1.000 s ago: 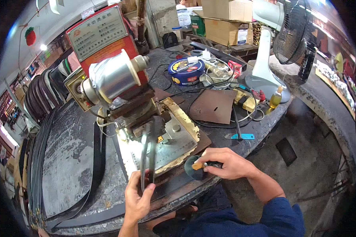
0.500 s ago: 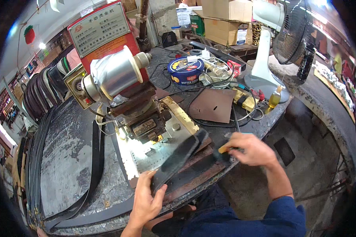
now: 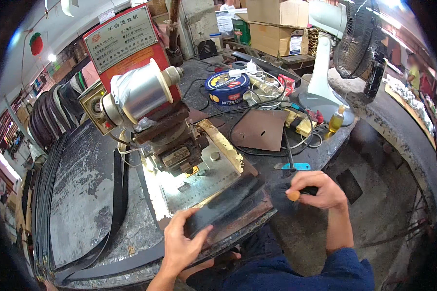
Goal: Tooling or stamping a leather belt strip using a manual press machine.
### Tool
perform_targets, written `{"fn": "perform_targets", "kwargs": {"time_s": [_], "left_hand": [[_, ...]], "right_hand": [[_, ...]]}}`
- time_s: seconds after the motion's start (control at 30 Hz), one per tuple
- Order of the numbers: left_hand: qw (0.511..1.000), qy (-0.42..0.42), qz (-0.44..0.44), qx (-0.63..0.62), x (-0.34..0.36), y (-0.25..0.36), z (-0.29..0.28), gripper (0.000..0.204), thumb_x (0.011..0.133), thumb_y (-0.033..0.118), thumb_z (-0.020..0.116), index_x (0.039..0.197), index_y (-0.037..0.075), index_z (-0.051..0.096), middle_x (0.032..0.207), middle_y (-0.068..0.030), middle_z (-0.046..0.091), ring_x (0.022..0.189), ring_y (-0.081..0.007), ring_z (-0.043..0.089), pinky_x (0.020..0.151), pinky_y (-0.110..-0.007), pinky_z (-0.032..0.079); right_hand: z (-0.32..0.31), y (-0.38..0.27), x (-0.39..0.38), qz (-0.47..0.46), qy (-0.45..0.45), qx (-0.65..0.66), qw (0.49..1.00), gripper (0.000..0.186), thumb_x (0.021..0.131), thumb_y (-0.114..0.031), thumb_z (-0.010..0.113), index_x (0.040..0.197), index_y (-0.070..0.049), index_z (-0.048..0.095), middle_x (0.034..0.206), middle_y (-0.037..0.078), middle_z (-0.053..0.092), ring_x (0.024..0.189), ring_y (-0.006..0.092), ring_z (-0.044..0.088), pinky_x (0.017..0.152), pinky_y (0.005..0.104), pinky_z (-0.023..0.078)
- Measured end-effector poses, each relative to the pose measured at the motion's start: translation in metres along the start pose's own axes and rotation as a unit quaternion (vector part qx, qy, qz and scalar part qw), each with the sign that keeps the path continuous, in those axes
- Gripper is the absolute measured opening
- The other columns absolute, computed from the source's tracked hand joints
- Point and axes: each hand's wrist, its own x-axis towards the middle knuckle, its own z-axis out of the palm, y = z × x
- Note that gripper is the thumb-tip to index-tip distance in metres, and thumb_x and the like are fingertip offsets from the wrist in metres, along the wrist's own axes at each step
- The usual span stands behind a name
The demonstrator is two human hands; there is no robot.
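Note:
A flat black strap [image 3: 223, 206], like belt leather, lies slantwise in front of a hot-stamping press [image 3: 179, 160]. My left hand [image 3: 183, 237] is closed round its near end, thumb on the front side and fingers behind. My right hand [image 3: 323, 191] is closed in a pinch off the table's right front edge. A small tan, rounded end [image 3: 293, 195] pokes out of its fingers, beside a dark, blurred shape; what this thing is I cannot make out. The strap's far end stops short of my right hand.
Just beyond my right hand lies a turquoise-handled tool [image 3: 296, 166]. A brown leather piece [image 3: 260, 128], cables, a round blue tin [image 3: 227, 87] and a bottle of yellow liquid [image 3: 335, 121] sit farther back. A fan [image 3: 325, 72] stands behind. Long black straps [image 3: 46, 194] line the left.
The strap has tilted lower and its far end has come down beside the press plate. My right hand has moved right and slightly down, uncovering the turquoise tool.

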Motion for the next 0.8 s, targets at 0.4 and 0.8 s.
{"fn": "perform_targets", "kwargs": {"time_s": [0.4,0.8], "left_hand": [[0.982,0.058,-0.066,-0.168,-0.009,-0.013,-0.009,0.031,0.091,0.001,0.069,0.120,-0.004,0.061,0.100,-0.0054,0.063,0.088,-0.0120,0.057,0.080,-0.027,0.047],[0.984,0.053,-0.054,-0.159,-0.009,-0.018,-0.007,0.033,0.089,0.004,0.072,0.120,-0.003,0.061,0.099,-0.0084,0.063,0.090,-0.0170,0.060,0.082,-0.030,0.048]], "right_hand": [[0.096,0.001,0.070,-0.051,-0.073,-0.004,0.996,0.022,0.091,-0.006,0.070,0.113,-0.003,0.071,0.102,0.015,0.071,0.096,0.0340,0.069,0.084,0.0436,0.053],[0.047,-0.017,0.047,-0.045,-0.103,-0.206,0.972,0.018,0.089,-0.010,0.068,0.106,-0.012,0.072,0.098,0.012,0.062,0.094,0.0338,0.063,0.081,0.0449,0.052]]}}
